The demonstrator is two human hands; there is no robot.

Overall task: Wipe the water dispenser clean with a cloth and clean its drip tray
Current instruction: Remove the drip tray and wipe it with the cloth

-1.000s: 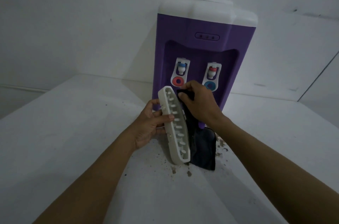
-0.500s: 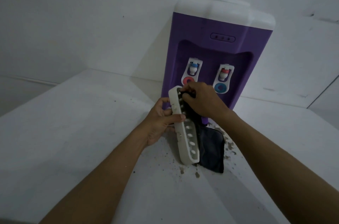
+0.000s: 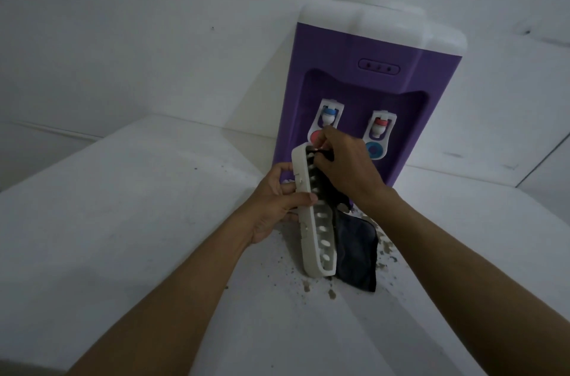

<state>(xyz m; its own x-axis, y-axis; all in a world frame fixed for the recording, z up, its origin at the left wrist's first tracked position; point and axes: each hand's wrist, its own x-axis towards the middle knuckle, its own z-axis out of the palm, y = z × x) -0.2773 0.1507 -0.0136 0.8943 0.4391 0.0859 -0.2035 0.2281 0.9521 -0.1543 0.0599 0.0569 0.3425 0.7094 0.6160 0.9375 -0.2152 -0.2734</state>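
A purple water dispenser (image 3: 354,82) with a white top stands on a white surface against the wall. In front of it my left hand (image 3: 277,203) grips the side of a white slotted drip tray (image 3: 320,240), held on end with its lower corner on the surface. My right hand (image 3: 348,166) holds a dark cloth (image 3: 357,255) against the tray's upper end. The rest of the cloth hangs down behind the tray to the surface.
Brown crumbs of dirt (image 3: 331,294) lie scattered on the white surface (image 3: 138,221) around the tray's foot and beside the cloth. Two taps, one blue-capped (image 3: 330,113) and one red-capped (image 3: 381,124), sit in the dispenser's recess. White walls close the corner behind.
My right hand has slid the cloth up the tray from its middle to its top end. The view has shifted, so the dispenser sits further right.
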